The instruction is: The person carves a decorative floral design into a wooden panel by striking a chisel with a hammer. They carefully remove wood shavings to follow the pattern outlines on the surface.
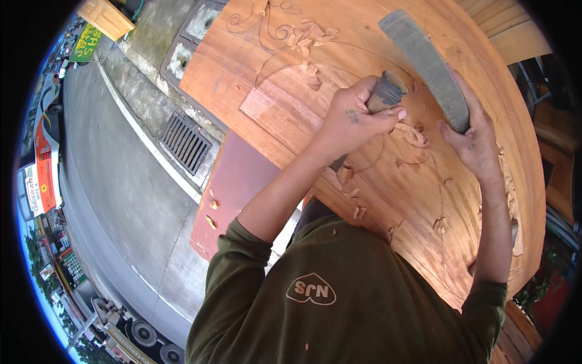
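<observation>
My left hand is closed around the handle of a carving chisel. The handle's worn top has a frayed grey wrapping and points up. A dark piece, perhaps part of a tool, shows below my left wrist; the chisel's cutting edge is hidden. In my right hand is a long, flat, dark wooden mallet, gripped at its near end and raised beside the chisel, apart from it. Beneath both hands lies a reddish-brown wooden panel with pencilled scrolls and partly carved curves. Curled wood shavings lie near the chisel.
More shavings are heaped at the panel's far side. A reddish board sits under its left edge. Left of that are a drain grate and a grey road. A truck wheel shows at lower left. Wooden boards stand at far right.
</observation>
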Action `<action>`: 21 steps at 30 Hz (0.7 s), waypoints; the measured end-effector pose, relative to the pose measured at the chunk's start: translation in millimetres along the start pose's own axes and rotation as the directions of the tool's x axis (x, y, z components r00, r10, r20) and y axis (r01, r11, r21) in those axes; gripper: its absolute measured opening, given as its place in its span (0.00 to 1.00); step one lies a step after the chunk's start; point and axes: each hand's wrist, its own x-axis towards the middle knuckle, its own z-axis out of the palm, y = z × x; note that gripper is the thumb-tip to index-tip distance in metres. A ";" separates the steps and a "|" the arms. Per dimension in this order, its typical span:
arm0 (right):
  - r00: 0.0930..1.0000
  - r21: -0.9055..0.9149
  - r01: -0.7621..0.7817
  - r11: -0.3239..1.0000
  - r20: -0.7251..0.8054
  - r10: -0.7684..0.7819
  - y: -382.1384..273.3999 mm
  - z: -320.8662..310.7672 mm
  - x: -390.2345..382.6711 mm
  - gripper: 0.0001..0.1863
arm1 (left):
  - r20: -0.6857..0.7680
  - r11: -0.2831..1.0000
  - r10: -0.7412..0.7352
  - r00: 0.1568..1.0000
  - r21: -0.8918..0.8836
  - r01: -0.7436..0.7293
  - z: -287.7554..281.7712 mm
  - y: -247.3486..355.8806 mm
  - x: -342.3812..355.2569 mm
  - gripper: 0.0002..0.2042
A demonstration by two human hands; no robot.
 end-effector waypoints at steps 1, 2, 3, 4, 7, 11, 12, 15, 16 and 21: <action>0.997 0.058 -0.033 0.998 -0.070 0.037 6.3 -4.2 6.3 0.48 | 0.012 1.000 0.003 1.000 0.002 -0.003 -0.3 -0.8 0.8 0.11; 0.973 0.211 -0.155 0.965 -0.135 0.186 6.7 -6.7 14.1 0.48 | 0.017 1.000 0.004 1.000 0.009 -0.004 0.0 -1.7 1.8 0.11; 0.925 0.366 -0.256 0.895 -0.175 0.336 5.8 -9.9 22.3 0.48 | 0.021 1.000 0.005 1.000 0.015 -0.006 0.3 -2.8 3.0 0.11; 0.930 0.374 -0.273 0.886 -0.134 0.342 5.6 -4.5 20.2 0.49 | 0.015 1.000 0.005 1.000 0.027 -0.005 1.3 -4.4 3.7 0.11; 0.965 0.228 -0.260 0.938 0.091 0.245 -4.7 14.0 4.1 0.50 | 0.007 0.999 -0.017 1.000 0.029 0.017 0.0 -6.2 2.3 0.12; 0.997 0.065 -0.048 0.997 0.060 0.044 6.6 4.6 10.2 0.50 | 0.007 0.994 -0.108 0.994 0.002 0.108 -3.4 -3.6 0.0 0.12; 0.998 0.102 -0.027 0.994 -0.045 0.031 14.8 -1.0 13.8 0.50 | 0.013 0.994 -0.110 0.994 0.008 0.110 -1.8 -3.5 1.3 0.12; 0.931 0.454 -0.267 0.850 -0.107 0.349 20.3 -2.9 18.9 0.49 | 0.013 0.993 -0.121 0.993 0.019 0.120 0.4 -3.9 2.6 0.12; 0.948 0.385 -0.248 0.889 -0.092 0.304 16.8 -0.5 16.6 0.49 | 0.008 0.993 -0.119 0.993 0.015 0.119 1.2 -4.9 2.1 0.12; 0.992 -0.026 -0.054 0.998 0.112 0.057 -1.9 -2.9 6.8 0.49 | 0.025 0.990 -0.134 0.991 0.050 0.133 -2.7 -4.3 -2.2 0.12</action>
